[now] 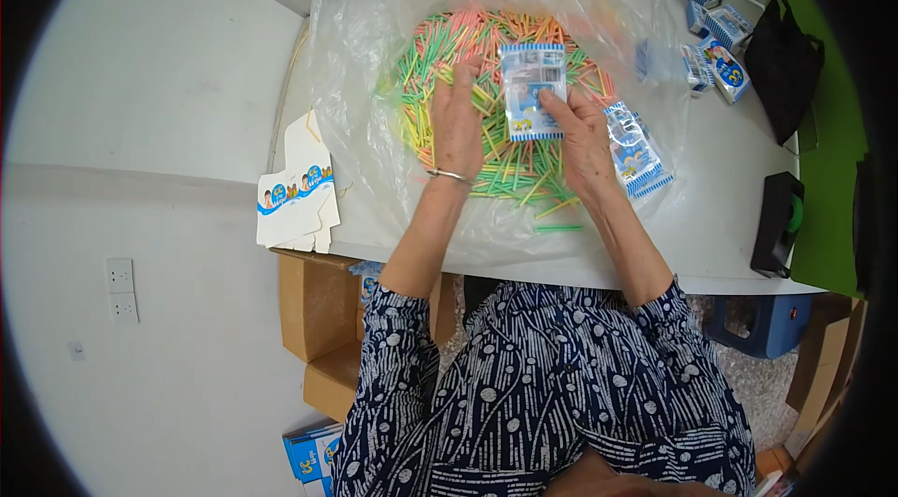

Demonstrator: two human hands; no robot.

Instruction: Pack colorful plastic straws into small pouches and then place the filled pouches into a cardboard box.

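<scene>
My right hand (585, 137) grips a small white and blue printed packet (529, 118), thumb on its front and fingers behind. The packet is held upright over a heap of thin pink, green, yellow and orange sticks (510, 165). Left of it, my left hand (457, 123), with a bracelet at the wrist, is down among the sticks. Its fingers look closed round a few yellow-green sticks (447, 74); their tips are partly hidden. A large clear plastic bag (365, 57) lies opened out around the heap. More blue and white packets (636, 156) lie on the bag beside my right wrist.
Flattened white cartons (292, 207) lie at the table's left edge. Small blue and white boxes (725, 67) are piled at the far right, near a black bag (784, 67) and a black tape dispenser (778, 224). Cardboard boxes (318, 310) stand below the table, left; a blue stool (762, 324), right.
</scene>
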